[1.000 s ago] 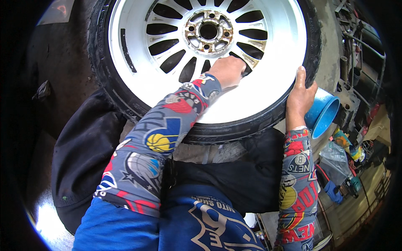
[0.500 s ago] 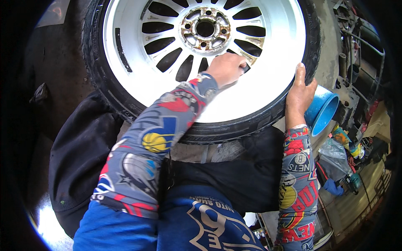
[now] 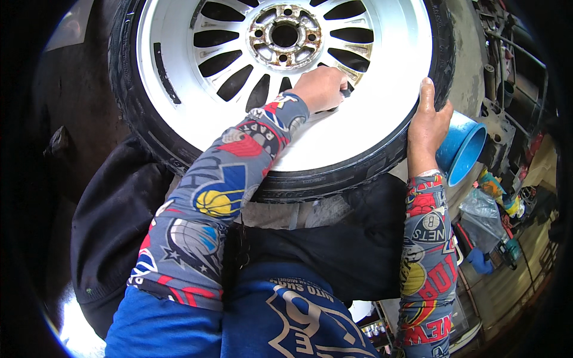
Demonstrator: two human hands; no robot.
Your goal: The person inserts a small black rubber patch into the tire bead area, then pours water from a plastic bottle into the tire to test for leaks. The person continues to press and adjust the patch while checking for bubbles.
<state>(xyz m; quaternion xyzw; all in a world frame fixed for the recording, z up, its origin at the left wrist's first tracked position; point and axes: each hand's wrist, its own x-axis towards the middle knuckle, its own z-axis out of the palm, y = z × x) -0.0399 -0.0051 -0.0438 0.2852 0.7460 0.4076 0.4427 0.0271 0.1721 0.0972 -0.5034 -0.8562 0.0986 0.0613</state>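
A car wheel lies before me, its silver-white rim [image 3: 370, 128] face up, with rust around the bolt holes of the hub [image 3: 285, 34]. A black tyre [image 3: 334, 181] surrounds the rim. My left hand [image 3: 321, 87] reaches over the rim's inner wall, below the spokes, its fingers closed round a small dark piece [image 3: 347, 92]. Most of that piece is hidden, so its kind does not show. At the tyre's right edge, my right hand [image 3: 427, 132] grips the tyre, thumb pointing up along the sidewall and fingers hidden beneath.
A blue bucket [image 3: 468, 156] lies tipped beside my right hand. Farther right are metal parts and pipes [image 3: 507, 113], a clear plastic bag [image 3: 481, 210] and other clutter. My dark-trousered knee [image 3: 119, 215] is close to the tyre's lower left.
The wheel appears slightly farther up and left in the picture. My left hand has shifted a little along the rim with the small dark piece; my right hand keeps its hold on the tyre.
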